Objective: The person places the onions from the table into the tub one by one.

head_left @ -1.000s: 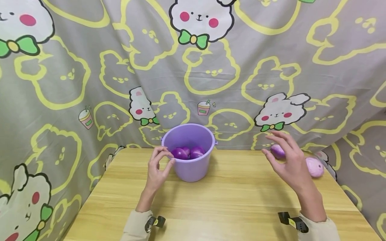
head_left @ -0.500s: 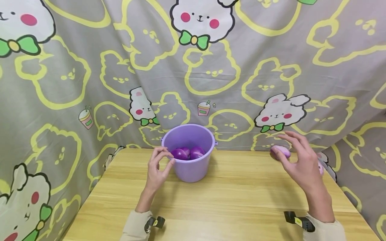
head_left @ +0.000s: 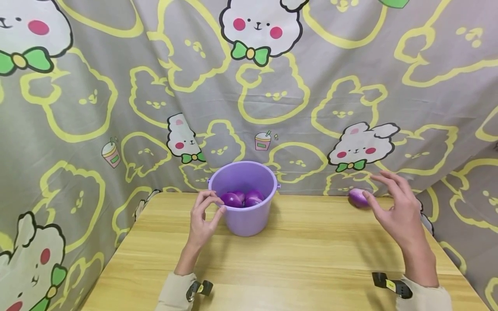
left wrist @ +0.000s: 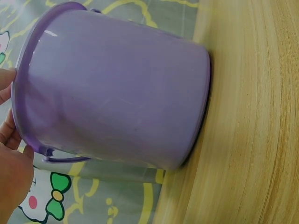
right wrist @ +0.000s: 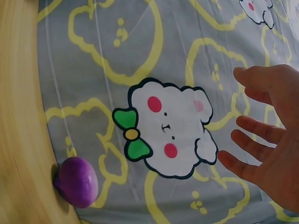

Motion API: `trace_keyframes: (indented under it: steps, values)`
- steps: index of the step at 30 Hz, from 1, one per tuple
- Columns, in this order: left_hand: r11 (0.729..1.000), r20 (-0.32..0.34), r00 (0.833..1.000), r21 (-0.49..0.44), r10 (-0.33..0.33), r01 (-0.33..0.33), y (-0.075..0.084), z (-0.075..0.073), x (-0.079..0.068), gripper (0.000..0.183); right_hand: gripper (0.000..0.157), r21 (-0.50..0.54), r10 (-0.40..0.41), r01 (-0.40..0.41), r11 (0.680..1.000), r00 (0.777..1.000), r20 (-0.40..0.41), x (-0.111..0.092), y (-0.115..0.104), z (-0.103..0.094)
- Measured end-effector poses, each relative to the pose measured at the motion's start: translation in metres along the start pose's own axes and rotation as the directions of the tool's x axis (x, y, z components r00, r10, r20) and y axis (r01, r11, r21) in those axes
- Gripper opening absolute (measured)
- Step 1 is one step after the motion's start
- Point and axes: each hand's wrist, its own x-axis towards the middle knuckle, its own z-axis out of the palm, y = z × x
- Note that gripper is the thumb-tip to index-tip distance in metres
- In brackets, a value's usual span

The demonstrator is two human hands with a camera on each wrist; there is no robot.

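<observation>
A lilac bucket [head_left: 249, 220] stands on the table, with several glossy purple red onions [head_left: 232, 199] inside. My left hand [head_left: 204, 216] is at its left rim; in the left wrist view, the fingers [left wrist: 7, 133] and thumb pinch the bucket's edge. Another red onion [head_left: 358, 197], purple with a paler side, lies at the table's back right. Near it, my right hand [head_left: 400, 211] hovers with fingers spread and holds nothing. In the right wrist view, that onion [right wrist: 78, 182] sits on the wood, apart from the fingers [right wrist: 252, 144].
The wooden table [head_left: 303, 259] ends at a grey curtain [head_left: 288, 108] printed with rabbits and yellow outlines, which hangs behind and on both sides. A black strap with a small camera [head_left: 391, 285] is on the right wrist.
My right hand has moved to the right, past the purple onion. The pinkish round thing at the far right is now hidden behind it. My left hand stays at the bucket rim.
</observation>
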Motion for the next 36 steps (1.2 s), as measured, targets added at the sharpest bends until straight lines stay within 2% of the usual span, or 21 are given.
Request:
trace_keyframes:
  steps: [18,36]
  values:
    - [1.000,-0.010,1.000,-0.025,-0.009,0.009,0.002,-0.001,0.000,0.021,0.049,-0.018,0.052,-0.052,0.998,0.999,-0.009,-0.004,0.024,-0.002]
    - [1.000,-0.007,1.000,-0.017,-0.003,0.003,-0.001,0.000,-0.001,0.021,0.049,-0.025,0.195,-0.195,0.981,0.981,0.016,-0.018,0.049,-0.012]
